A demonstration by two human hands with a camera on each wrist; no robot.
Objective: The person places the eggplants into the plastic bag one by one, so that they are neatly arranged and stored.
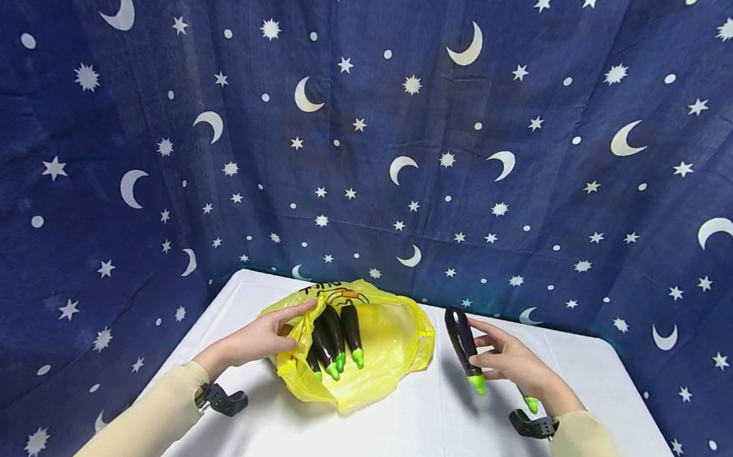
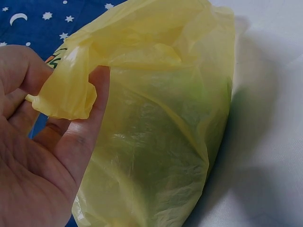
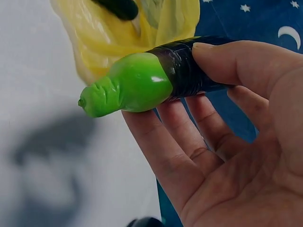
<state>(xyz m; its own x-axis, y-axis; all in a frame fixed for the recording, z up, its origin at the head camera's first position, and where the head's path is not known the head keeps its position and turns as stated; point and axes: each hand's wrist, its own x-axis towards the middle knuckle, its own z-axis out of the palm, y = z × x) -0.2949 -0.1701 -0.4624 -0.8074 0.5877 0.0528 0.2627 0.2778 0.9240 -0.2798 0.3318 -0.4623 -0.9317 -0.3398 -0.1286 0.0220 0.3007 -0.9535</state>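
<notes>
A yellow plastic bag (image 1: 388, 336) lies on its side on the table, its mouth facing the front right. Several dark purple eggplants (image 1: 350, 325) with green stem ends rest inside it. My left hand (image 1: 262, 336) pinches the bag's rim at the left, and a fold of the yellow plastic (image 2: 71, 90) shows between thumb and fingers in the left wrist view. To the right of the bag, my right hand (image 1: 514, 362) holds another eggplant (image 1: 460, 339) above the table between thumb and fingers. Its bright green cap (image 3: 137, 82) points away from the palm in the right wrist view.
The green tip of one more eggplant (image 1: 531, 404) shows beneath the right wrist, the remainder hidden by the hand. A white cloth covers the table (image 1: 341, 452). Behind and beside it hangs a dark blue curtain (image 1: 378, 124) with moons and stars.
</notes>
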